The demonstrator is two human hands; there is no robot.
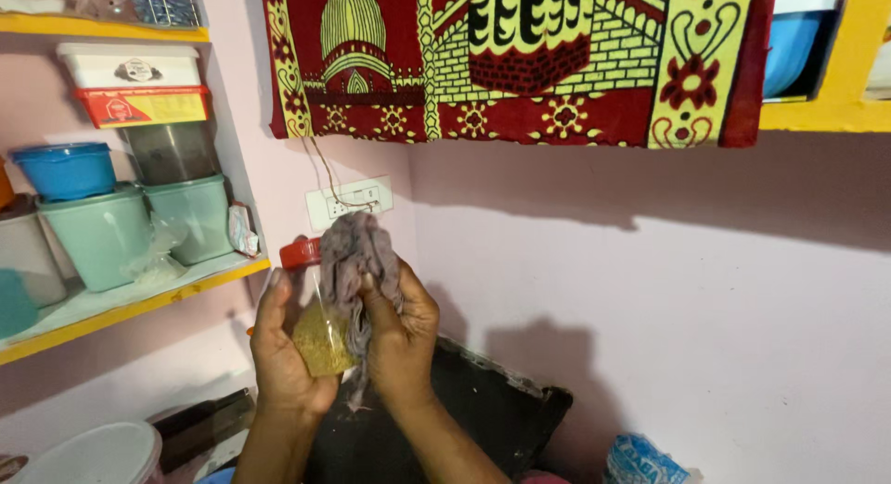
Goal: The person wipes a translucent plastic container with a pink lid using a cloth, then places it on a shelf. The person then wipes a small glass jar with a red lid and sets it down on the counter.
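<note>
My left hand (283, 354) grips a clear jar (320, 331) with a red lid (300, 253); the jar holds a yellow-brown powder in its lower part. My right hand (401, 335) presses a grey cloth (357, 257) against the jar's side. The cloth bunches above the jar and a strip of it hangs down between my hands. Both hands are raised in front of a pink wall.
A yellow-edged shelf (167, 298) at left carries green tubs (102, 233), a blue bowl (65, 168) and stacked boxes. A white wall socket (351, 202) sits behind the jar. A red and yellow patterned cloth (520, 57) hangs above. A black tray (501, 410) and a blue packet (640, 461) lie below.
</note>
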